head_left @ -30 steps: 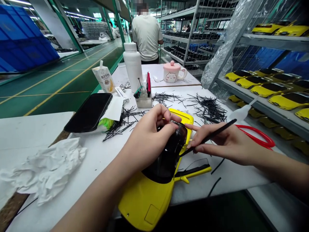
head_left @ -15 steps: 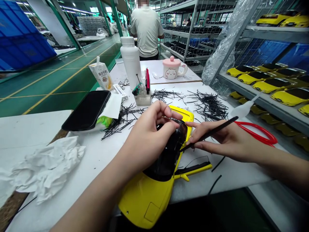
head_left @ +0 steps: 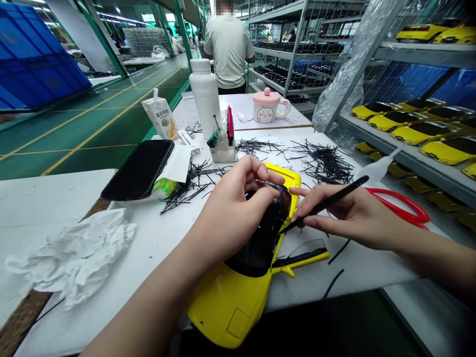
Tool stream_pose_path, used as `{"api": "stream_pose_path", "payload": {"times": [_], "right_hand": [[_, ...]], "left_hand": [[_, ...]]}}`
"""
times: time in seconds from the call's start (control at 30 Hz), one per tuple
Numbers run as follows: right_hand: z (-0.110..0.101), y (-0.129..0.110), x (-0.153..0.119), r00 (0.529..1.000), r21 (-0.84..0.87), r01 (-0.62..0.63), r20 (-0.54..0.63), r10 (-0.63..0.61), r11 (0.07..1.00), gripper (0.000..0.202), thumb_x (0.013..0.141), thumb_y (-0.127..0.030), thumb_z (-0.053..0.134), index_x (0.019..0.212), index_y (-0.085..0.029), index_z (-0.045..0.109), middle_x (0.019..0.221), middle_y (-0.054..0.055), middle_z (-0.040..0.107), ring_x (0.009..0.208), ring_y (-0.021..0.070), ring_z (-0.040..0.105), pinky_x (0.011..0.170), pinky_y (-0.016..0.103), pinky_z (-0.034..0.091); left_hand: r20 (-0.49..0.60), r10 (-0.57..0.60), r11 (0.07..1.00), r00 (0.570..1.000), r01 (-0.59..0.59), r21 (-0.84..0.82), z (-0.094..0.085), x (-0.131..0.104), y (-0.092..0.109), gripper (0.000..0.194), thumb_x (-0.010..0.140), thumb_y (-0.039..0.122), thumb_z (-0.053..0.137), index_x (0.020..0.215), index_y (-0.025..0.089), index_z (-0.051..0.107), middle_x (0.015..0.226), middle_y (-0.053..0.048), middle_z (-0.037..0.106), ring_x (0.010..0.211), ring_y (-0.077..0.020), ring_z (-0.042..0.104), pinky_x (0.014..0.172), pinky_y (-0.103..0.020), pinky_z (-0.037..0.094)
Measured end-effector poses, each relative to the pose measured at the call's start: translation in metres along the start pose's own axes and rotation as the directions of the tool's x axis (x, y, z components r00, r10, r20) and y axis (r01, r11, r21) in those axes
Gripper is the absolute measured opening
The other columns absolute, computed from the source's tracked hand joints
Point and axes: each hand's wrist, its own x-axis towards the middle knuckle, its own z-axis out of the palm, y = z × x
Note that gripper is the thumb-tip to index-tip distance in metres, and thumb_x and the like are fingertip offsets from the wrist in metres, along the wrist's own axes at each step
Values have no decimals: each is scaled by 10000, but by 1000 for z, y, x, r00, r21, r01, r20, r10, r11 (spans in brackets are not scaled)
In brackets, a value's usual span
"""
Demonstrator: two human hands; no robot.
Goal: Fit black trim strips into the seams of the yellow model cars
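A yellow model car (head_left: 228, 297) with a black roof lies on the white table, one door swung out to the right. My left hand (head_left: 241, 198) rests over the roof, its fingers curled; a thin clear edge shows by the fingertips, but what they grip is unclear. My right hand (head_left: 334, 213) holds a slim black tool (head_left: 330, 201), whose tip touches the car beside the open door frame. The right index finger reaches to the yellow body near the far end.
Black strips (head_left: 327, 161) lie in heaps. Around them are red-handled scissors (head_left: 405, 208), a phone (head_left: 137, 168), crumpled tissue (head_left: 82, 253), a white bottle (head_left: 204, 99), a lidded mug (head_left: 267, 106) and a drink carton (head_left: 159, 116). A rack (head_left: 416, 49) of yellow cars stands right; a person sits ahead.
The whole view has shifted slightly, so things appear a little farther right. Both hands keep nearly the same pose on the car.
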Motion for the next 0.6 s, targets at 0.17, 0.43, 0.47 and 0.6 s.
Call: {"api": "stream_pose_path", "payload": {"times": [0.17,0.43,0.47,0.6], "right_hand": [[0,2,-1,1000,-18,-17,11,17,1000,107,876,-265,690,977,-256,725,928,3,719,910,173,684,1098,398,460],[-3,1,-1,996,-84,30,81,-23,996,170,916,-226,650,1056,-315,682,988,-60,707,998,125,663,1073,269,447],[-3,0,-1,995,-95,39,94,-30,995,174,917,-219,647,1057,-318,680,997,-65,708,1013,125,659,1065,258,449],[-4,-14,3,985,-182,111,153,-84,977,155,906,-200,653,1027,-297,666,982,-76,712,940,113,669,1026,230,461]], "left_hand": [[8,5,1000,1000,-5,6,0,0,-1,170,811,83,540,821,212,430,970,19,682,986,-155,678,875,-288,517],[-57,29,979,998,-17,205,-1,1,-1,134,808,102,519,806,209,439,984,1,662,983,-184,632,860,-337,481],[-68,27,969,997,-9,248,-2,1,-1,124,804,112,518,808,210,442,992,-1,656,988,-193,624,852,-343,479],[-77,-4,937,997,31,349,-2,2,-4,108,789,141,516,824,216,447,1045,-5,638,1051,-222,584,863,-368,464]]}}
